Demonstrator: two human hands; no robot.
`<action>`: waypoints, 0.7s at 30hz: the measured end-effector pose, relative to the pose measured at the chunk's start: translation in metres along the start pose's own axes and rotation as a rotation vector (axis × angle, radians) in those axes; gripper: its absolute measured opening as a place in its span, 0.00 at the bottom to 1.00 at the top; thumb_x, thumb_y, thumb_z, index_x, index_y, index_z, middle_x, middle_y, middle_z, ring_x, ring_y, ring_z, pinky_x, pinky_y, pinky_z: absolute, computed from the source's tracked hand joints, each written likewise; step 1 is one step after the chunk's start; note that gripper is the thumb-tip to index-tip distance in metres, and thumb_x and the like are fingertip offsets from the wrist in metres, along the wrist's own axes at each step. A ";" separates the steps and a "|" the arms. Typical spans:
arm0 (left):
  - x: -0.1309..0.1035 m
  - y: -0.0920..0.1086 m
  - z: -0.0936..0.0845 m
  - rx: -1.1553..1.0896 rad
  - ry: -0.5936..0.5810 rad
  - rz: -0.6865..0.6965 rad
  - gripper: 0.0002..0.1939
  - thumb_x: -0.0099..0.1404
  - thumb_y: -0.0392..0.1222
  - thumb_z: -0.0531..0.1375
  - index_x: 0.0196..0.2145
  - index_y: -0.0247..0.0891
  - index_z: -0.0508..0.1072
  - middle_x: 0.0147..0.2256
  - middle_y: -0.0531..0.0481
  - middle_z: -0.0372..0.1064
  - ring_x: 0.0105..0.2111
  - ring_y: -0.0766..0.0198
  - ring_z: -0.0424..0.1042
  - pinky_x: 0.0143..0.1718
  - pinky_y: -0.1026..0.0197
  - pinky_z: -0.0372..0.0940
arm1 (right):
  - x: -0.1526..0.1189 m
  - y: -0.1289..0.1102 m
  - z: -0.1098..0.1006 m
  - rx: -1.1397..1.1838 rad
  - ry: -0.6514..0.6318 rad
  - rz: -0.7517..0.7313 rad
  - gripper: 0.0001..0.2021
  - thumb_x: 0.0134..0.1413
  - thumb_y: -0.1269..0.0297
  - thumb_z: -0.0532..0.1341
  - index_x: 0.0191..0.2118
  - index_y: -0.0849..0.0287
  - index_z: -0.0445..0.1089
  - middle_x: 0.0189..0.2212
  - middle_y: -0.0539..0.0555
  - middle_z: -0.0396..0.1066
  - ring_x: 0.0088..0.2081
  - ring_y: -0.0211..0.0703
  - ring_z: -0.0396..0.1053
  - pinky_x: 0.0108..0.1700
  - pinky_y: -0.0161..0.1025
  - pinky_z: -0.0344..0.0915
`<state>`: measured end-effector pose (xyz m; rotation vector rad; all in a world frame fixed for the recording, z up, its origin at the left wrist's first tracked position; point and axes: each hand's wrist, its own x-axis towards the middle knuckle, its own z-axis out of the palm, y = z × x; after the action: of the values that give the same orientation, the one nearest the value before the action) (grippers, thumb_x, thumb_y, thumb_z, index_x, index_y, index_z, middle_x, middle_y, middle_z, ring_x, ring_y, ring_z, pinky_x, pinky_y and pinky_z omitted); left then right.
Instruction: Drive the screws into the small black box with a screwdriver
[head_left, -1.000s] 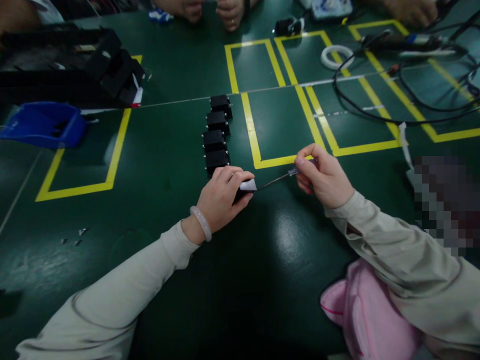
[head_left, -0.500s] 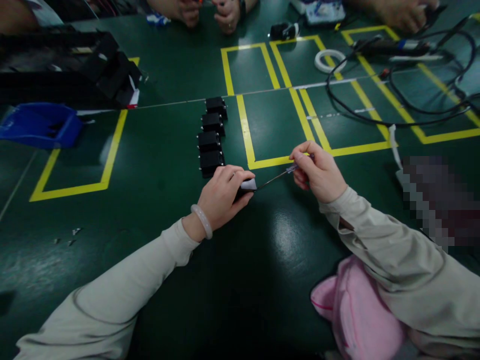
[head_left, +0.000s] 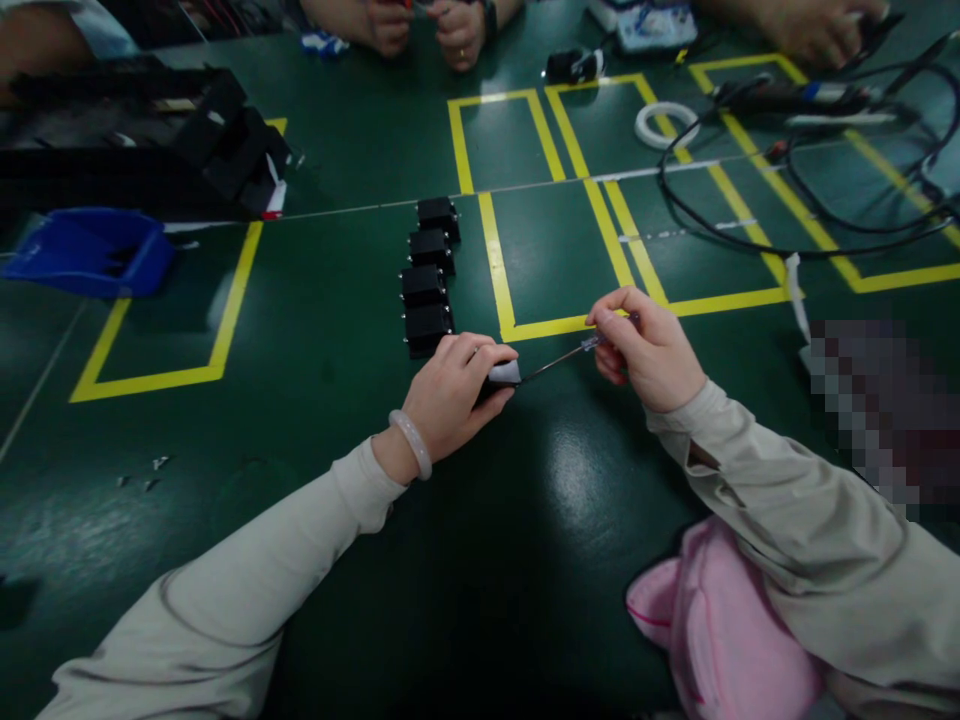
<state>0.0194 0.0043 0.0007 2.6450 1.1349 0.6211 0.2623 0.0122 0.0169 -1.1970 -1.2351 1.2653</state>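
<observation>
My left hand (head_left: 457, 393) is wrapped round a small black block (head_left: 504, 374) with a light grey face, holding it on the green table. In my right hand (head_left: 645, 345) is a thin screwdriver (head_left: 592, 342) with a clear handle. Its shaft slants down to the left, and the tip meets the right side of the block. Beyond my left hand, several black blocks (head_left: 424, 284) with small shiny screws at their sides stand in a column. Loose screws (head_left: 150, 484) lie at the left.
Black trays (head_left: 150, 140) and a blue bin (head_left: 94, 252) stand at the left. Black cables (head_left: 795, 245) and a tape ring (head_left: 667, 125) lie at the right. A pink bag (head_left: 739, 630) is under my right sleeve. Other people's hands (head_left: 459, 35) are across the table.
The whole view has shifted slightly, so everything sits a little further right and lower. Both hands keep their hold, with the screwdriver still against the block.
</observation>
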 end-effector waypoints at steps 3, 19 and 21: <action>0.000 0.000 0.000 -0.010 0.002 0.000 0.16 0.70 0.38 0.59 0.54 0.35 0.66 0.50 0.40 0.68 0.50 0.51 0.67 0.50 0.46 0.68 | -0.001 -0.001 0.000 -0.008 0.008 0.015 0.06 0.63 0.67 0.59 0.33 0.56 0.64 0.12 0.41 0.55 0.11 0.31 0.53 0.14 0.31 0.49; 0.002 0.002 0.003 -0.003 0.014 0.005 0.16 0.69 0.38 0.60 0.54 0.35 0.66 0.49 0.40 0.68 0.49 0.52 0.67 0.50 0.47 0.68 | -0.006 0.000 -0.002 0.006 0.045 0.009 0.11 0.62 0.60 0.62 0.30 0.56 0.64 0.11 0.39 0.50 0.11 0.30 0.51 0.13 0.31 0.49; 0.003 0.003 0.003 0.002 0.008 0.007 0.16 0.69 0.38 0.60 0.54 0.35 0.66 0.49 0.40 0.68 0.49 0.52 0.67 0.50 0.47 0.68 | -0.006 -0.001 -0.002 0.021 0.055 0.001 0.10 0.61 0.60 0.63 0.31 0.55 0.63 0.11 0.39 0.51 0.11 0.30 0.51 0.13 0.31 0.50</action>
<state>0.0247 0.0050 -0.0001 2.6518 1.1291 0.6321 0.2648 0.0067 0.0184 -1.2097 -1.1793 1.2352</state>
